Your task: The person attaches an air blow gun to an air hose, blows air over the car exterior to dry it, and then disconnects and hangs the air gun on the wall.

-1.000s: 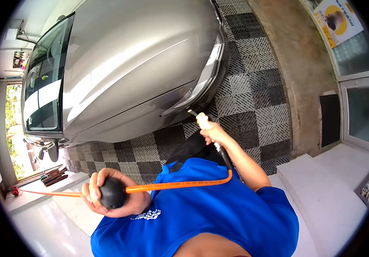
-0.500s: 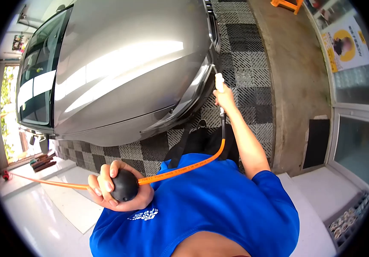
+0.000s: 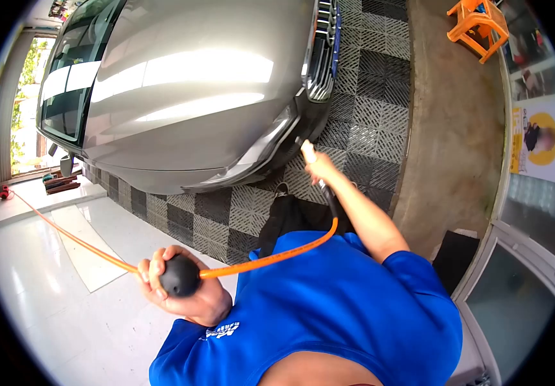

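Observation:
My left hand [image 3: 206,301] is closed around a black ball [image 3: 179,275] fixed on an orange hose [image 3: 271,263], in front of my blue shirt. From the ball, the hose curves right to a black end at my right hand [image 3: 322,168]. Those fingers wrap a blow gun [image 3: 307,151] with a white body and a thin dark nozzle. Its tip is near the front corner of a grey car [image 3: 187,116], close below the headlight [image 3: 268,143]; I cannot tell whether it touches. My right palm hides part of the handle.
Black and grey tiles [image 3: 370,103] lie around the car's front. An orange stool [image 3: 477,29] stands at the upper right, beside a glass wall with a poster [image 3: 541,138]. The hose's far stretch runs left to a red object [image 3: 5,192] on the white floor.
The view has shifted, bringing more of the grille and the stool into sight. The blow gun's nozzle has moved from above the headlight's corner to below it. Both hands keep their hold.

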Demonstrator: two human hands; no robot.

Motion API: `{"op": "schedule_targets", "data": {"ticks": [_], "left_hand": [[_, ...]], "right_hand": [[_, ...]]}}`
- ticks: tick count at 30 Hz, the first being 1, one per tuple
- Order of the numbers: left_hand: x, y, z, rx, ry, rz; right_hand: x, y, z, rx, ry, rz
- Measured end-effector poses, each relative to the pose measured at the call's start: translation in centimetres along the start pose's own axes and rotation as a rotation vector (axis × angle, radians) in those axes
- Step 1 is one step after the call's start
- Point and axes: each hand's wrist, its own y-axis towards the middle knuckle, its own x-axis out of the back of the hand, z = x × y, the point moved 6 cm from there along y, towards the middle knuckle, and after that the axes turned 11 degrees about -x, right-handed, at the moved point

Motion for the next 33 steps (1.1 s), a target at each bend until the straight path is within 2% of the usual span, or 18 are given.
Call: {"op": "schedule_targets", "data": {"ticks": [1,3,5,7,9,11,13,15,17,18,19,20,21,25,27,33], "left_hand": [[0.0,-1.0,0.7,0.002,0.097,-0.03],[-1.0,-2.8,2.5,-0.002,0.119,-0.01],[-2.5,-4.7,4.7,-0.013,0.304,-0.072],[-3.6,-5.0,5.7,-0.04,0.317,-0.081],[-4.5,-4.9,7.4,-0.062,0.325,-0.13],[-4.6,-4.7,9.7,-0.07,0.365,-0.129],[-4.6,-4.2,12.2,-0.064,0.415,-0.158],[-5.4,-3.1,14.9,-0.054,0.427,-0.145],[-7.3,-1.3,17.7,-0.056,0.381,-0.164],[-8.1,-0.7,18.7,-0.058,0.365,-0.185],[-8.9,0.3,19.8,-0.059,0.359,-0.135],[-9.5,0.7,20.7,-0.06,0.339,-0.164],[-10.0,1.5,22.1,-0.065,0.313,-0.184],[-11.6,2.2,25.7,-0.084,0.347,-0.228],[-13.2,2.3,26.5,-0.109,0.298,-0.191],[-14.9,1.0,30.8,-0.183,0.435,-0.4]], "right_hand": [[3.8,-0.6,1.5,0.072,0.035,-0.068],[9.0,-0.3,4.1,0.184,0.119,-0.064],[13.7,-0.6,8.8,0.3,0.145,-0.073],[15.5,1.0,11.1,0.258,0.182,-0.084],[17.4,2.4,13.3,0.306,0.19,-0.105],[19.2,2.0,15.5,0.477,0.246,-0.264],[20.7,1.8,16.5,0.532,0.236,-0.43],[20.4,7.1,13.8,0.573,0.027,-0.436],[18.9,3.0,13.7,0.378,-0.165,-0.112],[17.9,1.1,13.6,0.207,-0.428,0.06],[17.2,1.7,12.0,0.115,-0.45,0.276],[17.5,2.1,12.1,0.104,-0.498,0.294],[18.0,3.0,13.0,0.091,-0.473,0.286],[22.9,7.2,20.7,0.26,-0.473,0.019],[25.6,9.1,24.8,0.252,-0.541,-0.032],[34.4,14.8,35.5,0.343,-0.512,-0.174]]}}
